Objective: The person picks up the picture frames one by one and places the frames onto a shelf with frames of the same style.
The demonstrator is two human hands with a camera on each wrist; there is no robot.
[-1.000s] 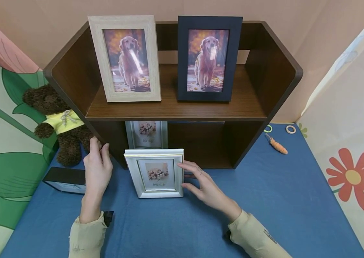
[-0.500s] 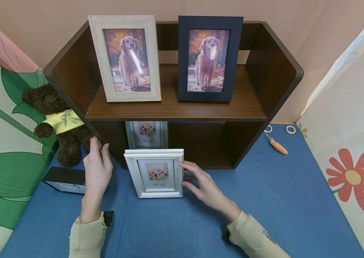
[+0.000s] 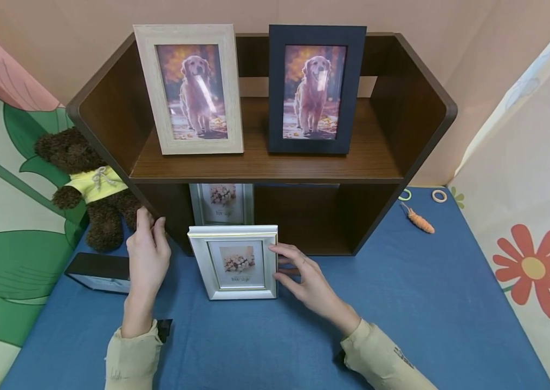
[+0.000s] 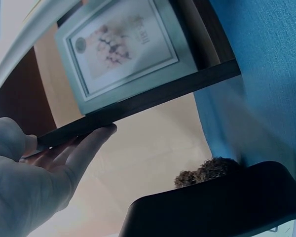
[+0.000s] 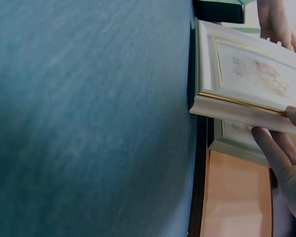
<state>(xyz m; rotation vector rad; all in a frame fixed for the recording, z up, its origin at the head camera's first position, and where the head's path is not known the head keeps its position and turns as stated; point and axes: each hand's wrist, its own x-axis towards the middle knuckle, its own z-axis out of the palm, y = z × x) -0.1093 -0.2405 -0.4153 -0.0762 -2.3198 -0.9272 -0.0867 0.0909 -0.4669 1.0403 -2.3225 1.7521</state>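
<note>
A silver-white picture frame (image 3: 198, 262) with a flower print stands upright on the blue cloth in front of the shelf. My right hand (image 3: 311, 284) holds it by its right edge; in the right wrist view, one fingertip lies on the front, other fingers behind the edge. My left hand (image 3: 148, 262) grips the front edge of the dark brown shelf's (image 3: 265, 180) left side panel, thumb and fingers on opposite sides in the left wrist view. A similar greenish-silver frame (image 3: 223, 203) stands inside the lower compartment, its bottom partly hidden by the front frame.
A cream frame (image 3: 148, 86) and a black frame (image 3: 277, 89), both with dog photos, stand on the upper shelf. A brown teddy bear (image 3: 99, 184) and a black box-like object (image 3: 96, 264) are at left. Two rings and a carrot toy (image 3: 420, 220) lie at right.
The right wrist has shifted very slightly to the left. Both hands keep their holds, and the frames and shelf stay in place.
</note>
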